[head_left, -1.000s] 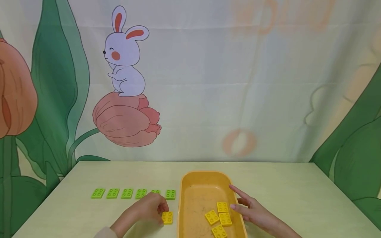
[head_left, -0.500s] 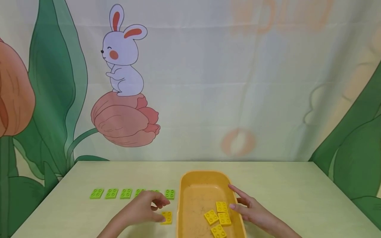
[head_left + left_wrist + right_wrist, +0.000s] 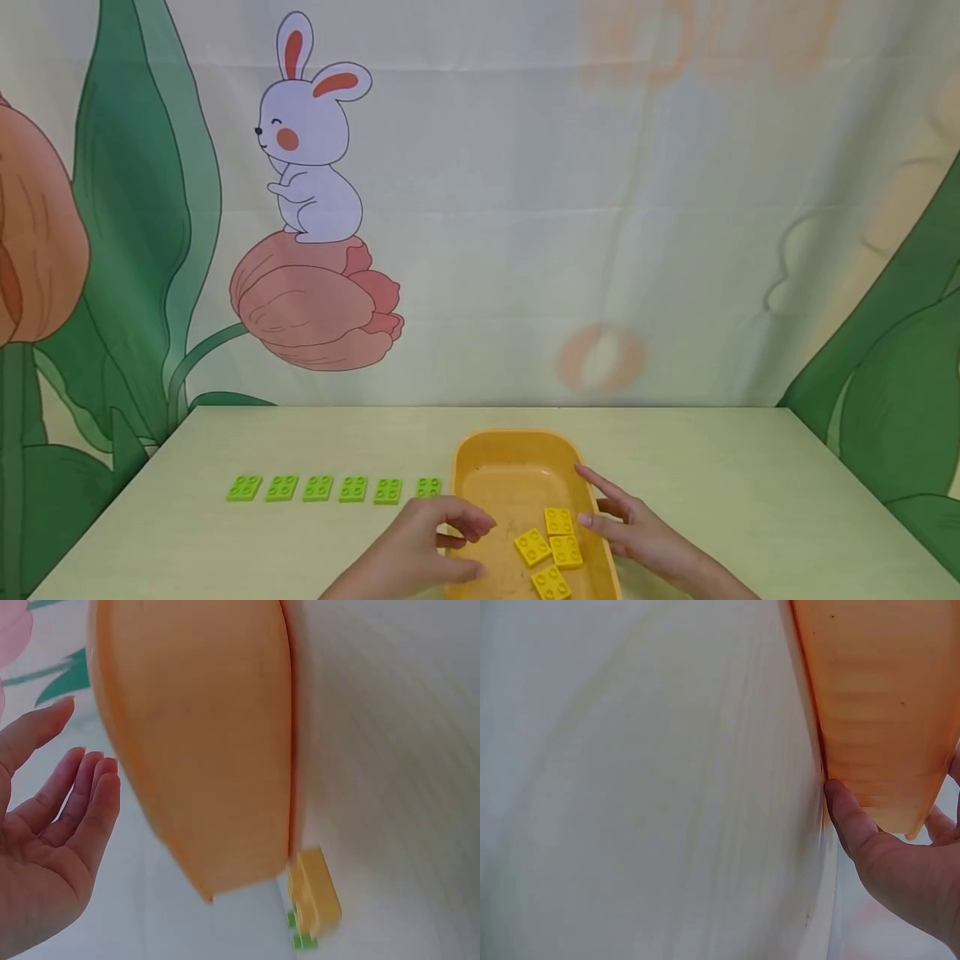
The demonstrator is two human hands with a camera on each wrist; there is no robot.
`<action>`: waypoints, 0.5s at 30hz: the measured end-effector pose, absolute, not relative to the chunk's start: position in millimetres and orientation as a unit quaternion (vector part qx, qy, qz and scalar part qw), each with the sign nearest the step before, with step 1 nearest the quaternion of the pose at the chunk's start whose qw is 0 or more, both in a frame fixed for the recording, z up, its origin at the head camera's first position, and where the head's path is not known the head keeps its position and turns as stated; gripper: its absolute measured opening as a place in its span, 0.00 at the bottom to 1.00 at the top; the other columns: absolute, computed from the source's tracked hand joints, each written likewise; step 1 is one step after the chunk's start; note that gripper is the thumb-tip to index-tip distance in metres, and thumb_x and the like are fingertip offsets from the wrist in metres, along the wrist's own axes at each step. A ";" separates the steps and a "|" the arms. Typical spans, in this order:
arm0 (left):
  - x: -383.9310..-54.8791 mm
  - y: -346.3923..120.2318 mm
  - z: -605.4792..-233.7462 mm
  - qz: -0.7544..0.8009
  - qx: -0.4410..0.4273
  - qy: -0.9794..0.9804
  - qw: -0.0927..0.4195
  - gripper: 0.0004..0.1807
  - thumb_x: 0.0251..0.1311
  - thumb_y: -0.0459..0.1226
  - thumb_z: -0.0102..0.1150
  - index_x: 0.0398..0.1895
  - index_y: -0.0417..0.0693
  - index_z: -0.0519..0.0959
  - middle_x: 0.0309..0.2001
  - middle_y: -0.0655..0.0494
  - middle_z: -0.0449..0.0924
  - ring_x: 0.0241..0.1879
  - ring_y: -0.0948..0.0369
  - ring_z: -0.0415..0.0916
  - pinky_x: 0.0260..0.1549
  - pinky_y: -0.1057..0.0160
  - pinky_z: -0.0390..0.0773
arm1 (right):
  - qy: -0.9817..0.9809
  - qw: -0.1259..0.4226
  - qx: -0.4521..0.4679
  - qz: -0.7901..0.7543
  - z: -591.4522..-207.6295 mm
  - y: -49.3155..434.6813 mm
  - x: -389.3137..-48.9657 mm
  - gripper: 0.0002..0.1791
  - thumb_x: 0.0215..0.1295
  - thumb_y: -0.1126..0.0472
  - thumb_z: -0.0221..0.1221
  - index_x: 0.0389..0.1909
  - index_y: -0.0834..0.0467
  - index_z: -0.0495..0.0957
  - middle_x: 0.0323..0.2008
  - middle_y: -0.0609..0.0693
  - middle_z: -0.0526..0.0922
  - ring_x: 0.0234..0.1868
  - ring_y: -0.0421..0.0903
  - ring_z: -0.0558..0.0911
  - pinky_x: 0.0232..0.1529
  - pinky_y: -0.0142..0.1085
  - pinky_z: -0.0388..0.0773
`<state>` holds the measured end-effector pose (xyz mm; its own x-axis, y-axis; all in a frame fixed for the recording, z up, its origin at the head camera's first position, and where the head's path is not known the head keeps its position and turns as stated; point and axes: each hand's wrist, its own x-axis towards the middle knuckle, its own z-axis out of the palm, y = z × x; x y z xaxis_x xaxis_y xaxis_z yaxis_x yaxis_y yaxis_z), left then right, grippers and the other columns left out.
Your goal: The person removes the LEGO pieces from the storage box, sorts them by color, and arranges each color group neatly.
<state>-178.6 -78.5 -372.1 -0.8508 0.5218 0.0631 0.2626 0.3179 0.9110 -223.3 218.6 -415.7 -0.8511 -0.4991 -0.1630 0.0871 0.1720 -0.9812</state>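
My left hand (image 3: 423, 542) overlaps the left wall of the yellow tray (image 3: 517, 446), thumb and fingers spread apart with nothing between them. In the left wrist view this hand (image 3: 56, 832) is loosely curved beside the tray's outer wall (image 3: 202, 750). A yellow building brick (image 3: 319, 889) stands on the table near the tray; the left hand and forearm hide it in the head view. Several yellow bricks (image 3: 566, 552) lie studs up inside the tray. My right hand (image 3: 637, 533) holds the tray's right side, thumb over the rim and other fingers against the outer wall (image 3: 885, 727).
Left of the tray, several green bricks (image 3: 318, 488) form a spaced row across the pale table (image 3: 712, 467). Behind the table hangs a curtain (image 3: 487, 208) printed with a rabbit and tulips.
My left hand has let go of the yellow brick on the table and moved right to the tray, uncovering the green row. The right hand keeps its place on the tray.
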 end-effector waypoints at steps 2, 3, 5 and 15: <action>-177.0 -66.7 -373.4 0.543 0.229 0.795 0.144 0.15 0.45 0.33 0.68 0.40 0.46 0.80 0.38 0.58 0.78 0.39 0.58 0.73 0.43 0.59 0.76 | 0.729 0.233 -0.145 -0.628 -415.9 219.1 -223.1 0.37 0.68 0.55 0.49 0.71 0.54 0.40 0.58 0.69 0.62 0.49 0.51 0.75 0.48 0.46 0.75; -176.2 -61.4 -374.3 0.549 0.223 0.790 0.158 0.15 0.46 0.33 0.67 0.40 0.46 0.79 0.38 0.58 0.78 0.40 0.58 0.73 0.44 0.58 0.76 | 0.729 0.232 -0.145 -0.628 -416.2 219.4 -223.0 0.37 0.68 0.55 0.49 0.71 0.55 0.40 0.58 0.69 0.63 0.49 0.50 0.75 0.48 0.46 0.75; -174.7 -51.1 -376.8 0.557 0.219 0.781 0.178 0.14 0.47 0.32 0.66 0.40 0.45 0.79 0.38 0.56 0.78 0.40 0.56 0.73 0.46 0.56 0.75 | 0.731 0.230 -0.145 -0.626 -416.4 219.5 -223.0 0.38 0.68 0.55 0.49 0.71 0.55 0.40 0.57 0.68 0.63 0.49 0.50 0.75 0.47 0.45 0.75; -175.5 -13.9 -392.7 0.480 0.279 0.800 0.229 0.11 0.50 0.38 0.65 0.38 0.46 0.82 0.30 0.66 0.78 0.31 0.68 0.72 0.37 0.70 0.75 | 0.741 0.224 -0.138 -0.618 -416.3 219.2 -223.1 0.37 0.68 0.54 0.49 0.71 0.54 0.42 0.57 0.68 0.64 0.49 0.51 0.75 0.48 0.47 0.74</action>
<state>-175.5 -13.9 -392.7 -0.7395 0.6661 -0.0974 0.2274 0.3834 0.8951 -223.1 219.2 -416.3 -0.8615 -0.4818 -0.1603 0.0718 0.1970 -0.9778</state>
